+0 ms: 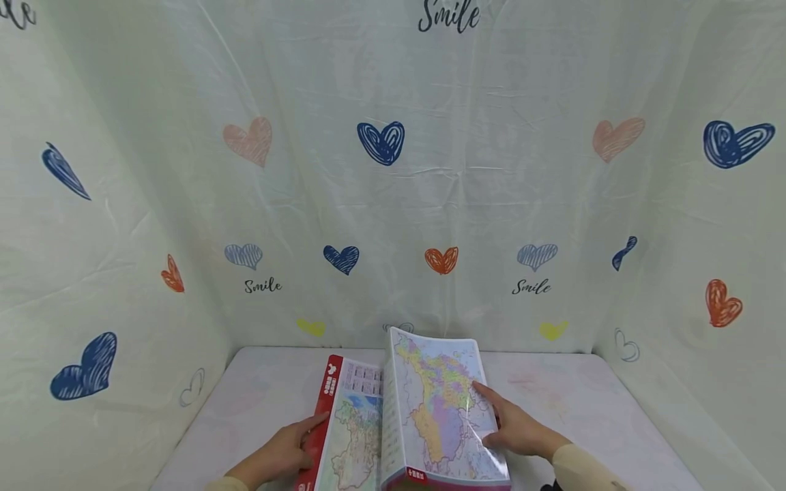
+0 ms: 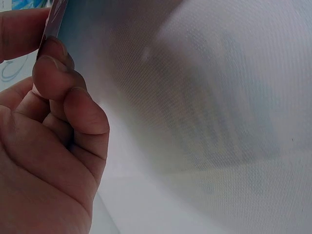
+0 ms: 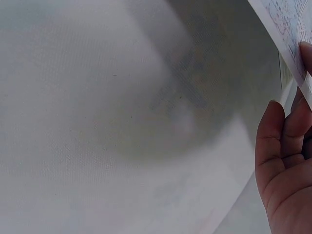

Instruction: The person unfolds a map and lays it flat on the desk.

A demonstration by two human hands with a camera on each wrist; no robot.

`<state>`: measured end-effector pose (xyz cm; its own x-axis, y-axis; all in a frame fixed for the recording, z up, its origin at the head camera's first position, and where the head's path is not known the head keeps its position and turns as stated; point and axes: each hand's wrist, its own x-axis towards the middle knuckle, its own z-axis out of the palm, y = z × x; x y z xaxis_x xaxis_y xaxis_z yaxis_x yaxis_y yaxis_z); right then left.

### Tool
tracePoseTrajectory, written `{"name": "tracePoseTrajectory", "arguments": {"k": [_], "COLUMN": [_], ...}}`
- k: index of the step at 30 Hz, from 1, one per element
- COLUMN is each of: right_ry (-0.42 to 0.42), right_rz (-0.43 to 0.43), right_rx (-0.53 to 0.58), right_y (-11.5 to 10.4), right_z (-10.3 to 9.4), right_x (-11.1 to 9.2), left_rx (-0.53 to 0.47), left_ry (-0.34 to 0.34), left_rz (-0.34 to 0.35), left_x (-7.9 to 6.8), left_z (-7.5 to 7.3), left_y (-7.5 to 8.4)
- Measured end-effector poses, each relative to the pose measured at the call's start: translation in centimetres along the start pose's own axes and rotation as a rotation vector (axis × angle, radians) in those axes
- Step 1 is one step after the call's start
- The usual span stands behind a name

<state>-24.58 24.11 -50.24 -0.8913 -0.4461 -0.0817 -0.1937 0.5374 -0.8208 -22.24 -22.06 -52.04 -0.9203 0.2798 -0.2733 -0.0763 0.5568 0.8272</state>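
Left hand (image 1: 279, 448) pinches left edge of map book (image 1: 443, 412); right hand (image 1: 518, 426) grips right edge, likely so pages stand spread.

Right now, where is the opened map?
In the head view, the opened map is at bottom centre over the pale table, its red left border held by the left hand and its right side by the right hand.

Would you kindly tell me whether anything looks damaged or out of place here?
I see no damage. The map is partly open, its edges held by the left hand and right hand. One oddity: a dark thing beside the right sleeve, too cut off at the head view's bottom to identify.
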Motion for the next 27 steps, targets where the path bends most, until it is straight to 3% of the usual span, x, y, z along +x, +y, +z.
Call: {"name": "tracePoseTrajectory", "arguments": {"k": [6,17,27], "right_ry": [-0.001,0.029,0.017], "right_rz": [-0.005,-0.006,-0.006], "right_rx": [0.025,-0.058,-0.033], "right_y": [0.2,0.6,1.2], "right_z": [-0.5,-1.3,-1.8], "right_x": [-0.1,-0.5,-0.8], "left_rx": [0.006,0.016,-0.007], "left_ry": [0.015,0.027,0.035], "left_rz": [-0.012,-0.026,-0.034], "left_x": [-0.2,-0.4,-0.6], "left_z": [-0.1,-0.6,-1.0], "left_y": [0.1,-0.1,-0.7]}}
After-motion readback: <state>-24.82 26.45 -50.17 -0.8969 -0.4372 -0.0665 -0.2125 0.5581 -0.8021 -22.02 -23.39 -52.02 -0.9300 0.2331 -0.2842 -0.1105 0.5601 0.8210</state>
